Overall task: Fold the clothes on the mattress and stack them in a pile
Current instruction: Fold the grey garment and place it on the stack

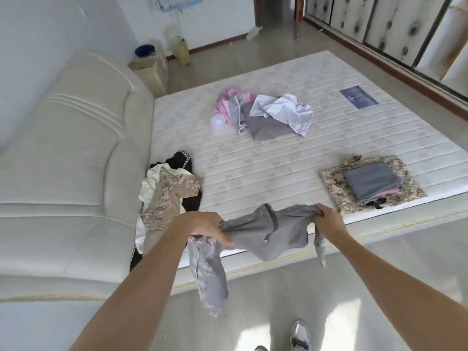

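I hold a grey garment [266, 231] in the air over the near edge of the white mattress [253, 168]. My left hand [205, 226] grips its left end and my right hand [329, 221] grips its right end. One part hangs down below my left hand. On the mattress at the right lies a folded pile [372, 183], camouflage at the bottom and grey on top. A loose heap of camouflage, cream and black clothes [167, 191] lies at the left by the headboard. Farther back lies a heap of pink, grey and white clothes [266, 115].
A cream padded headboard [71, 148] runs along the left. A pale round ball [217, 122] sits beside the far heap. A small bedside stand [149, 69] is behind the headboard. Floor lies below the mattress edge, with my shoes [300, 335] on it. Wardrobe doors [379, 26] stand at the right.
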